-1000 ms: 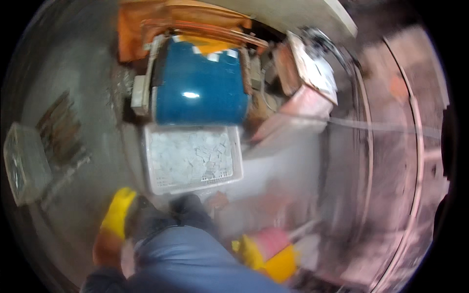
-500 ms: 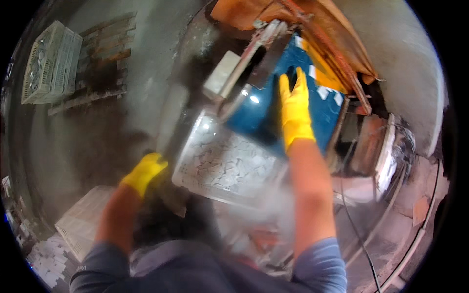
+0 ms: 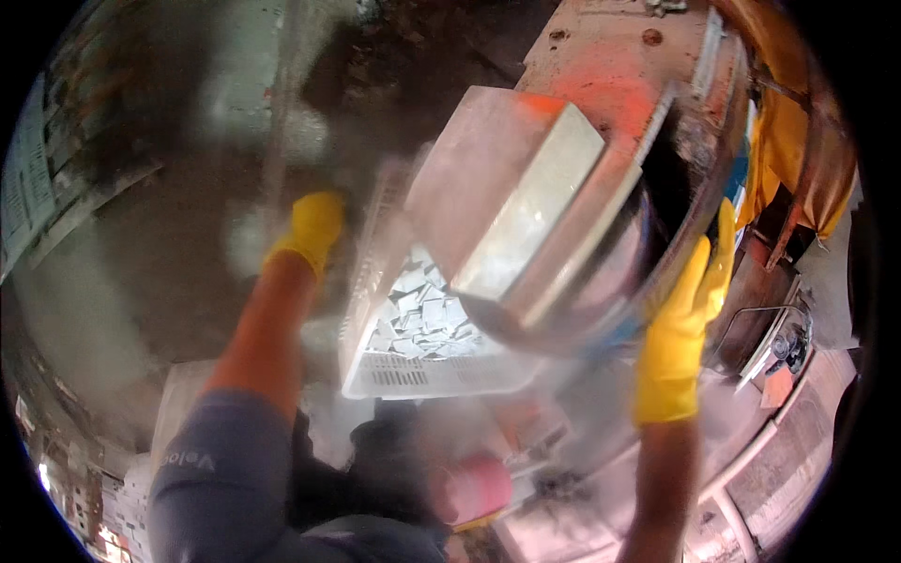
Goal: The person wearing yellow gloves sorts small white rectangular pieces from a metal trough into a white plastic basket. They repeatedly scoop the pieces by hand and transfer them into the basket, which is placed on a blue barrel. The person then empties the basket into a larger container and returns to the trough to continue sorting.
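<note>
Now the view has swung beside the machine (image 3: 535, 202); the right hand (image 3: 678, 347) spreads its fingers, the left hand (image 3: 314, 230) blurs beyond telling, leaving white pieces (image 3: 427, 314) untouched.

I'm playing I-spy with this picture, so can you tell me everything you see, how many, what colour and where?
Machine: one, rusty pinkish-brown, upper right
Box: one, pale, at the machine's left side
Basket: one, white, middle, partly behind the box
Flat pieces: too many to count, white, in the basket
Sheet: one, orange, upper right edge
Round thing: one, pink, bottom middle
Pipe: at least one, pale, lower right
Background bits: too blurry to name
Sleeve: one, grey-blue, lower left
Forearms: two, bare, lower left and lower right
Left grip: one, yellow-gloved, left of the basket
Right grip: one, yellow-gloved, by the machine's right edge
</note>
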`<state>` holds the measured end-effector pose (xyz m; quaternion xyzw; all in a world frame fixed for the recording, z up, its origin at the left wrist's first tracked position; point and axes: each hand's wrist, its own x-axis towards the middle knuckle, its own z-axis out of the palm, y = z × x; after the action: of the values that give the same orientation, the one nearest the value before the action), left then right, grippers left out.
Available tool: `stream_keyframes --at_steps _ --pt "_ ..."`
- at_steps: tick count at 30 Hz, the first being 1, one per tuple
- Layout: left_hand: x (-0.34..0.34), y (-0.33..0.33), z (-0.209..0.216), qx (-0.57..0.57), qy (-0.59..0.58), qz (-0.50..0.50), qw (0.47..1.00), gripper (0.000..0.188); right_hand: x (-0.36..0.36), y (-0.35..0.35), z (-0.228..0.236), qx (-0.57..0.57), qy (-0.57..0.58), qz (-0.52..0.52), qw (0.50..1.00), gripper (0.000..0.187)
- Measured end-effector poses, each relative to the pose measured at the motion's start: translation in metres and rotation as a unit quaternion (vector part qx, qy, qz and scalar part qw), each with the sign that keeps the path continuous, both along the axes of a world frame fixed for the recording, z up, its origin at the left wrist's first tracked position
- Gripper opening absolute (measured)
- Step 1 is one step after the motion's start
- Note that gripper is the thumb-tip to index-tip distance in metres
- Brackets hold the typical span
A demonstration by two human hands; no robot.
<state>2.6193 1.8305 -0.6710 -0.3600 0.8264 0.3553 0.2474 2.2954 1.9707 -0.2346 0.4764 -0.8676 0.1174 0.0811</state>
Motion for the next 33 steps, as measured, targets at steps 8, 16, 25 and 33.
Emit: stream_keyframes --at_steps 8,16,25,33 --pt "-0.06 -0.018 -0.086 -0.105 0.002 -0.063 0.992 0.024 0.022 0.01 0.004 0.076 -0.034 -0.002 0.996 0.073" --pt "-0.071 -0.016 -0.158 -0.091 -0.022 -0.29 0.952 0.017 0.018 0.01 -0.004 0.038 -0.078 -0.057 0.995 0.075" --pt "-0.018 -0.007 -0.125 0.037 0.022 -0.092 0.995 0.028 0.013 0.013 -0.008 -0.02 -0.107 -0.061 0.992 0.076" --pt "0.064 0.016 0.077 0.4 0.099 0.506 0.758 0.025 0.01 0.014 0.002 -0.011 -0.008 -0.02 1.0 0.056"
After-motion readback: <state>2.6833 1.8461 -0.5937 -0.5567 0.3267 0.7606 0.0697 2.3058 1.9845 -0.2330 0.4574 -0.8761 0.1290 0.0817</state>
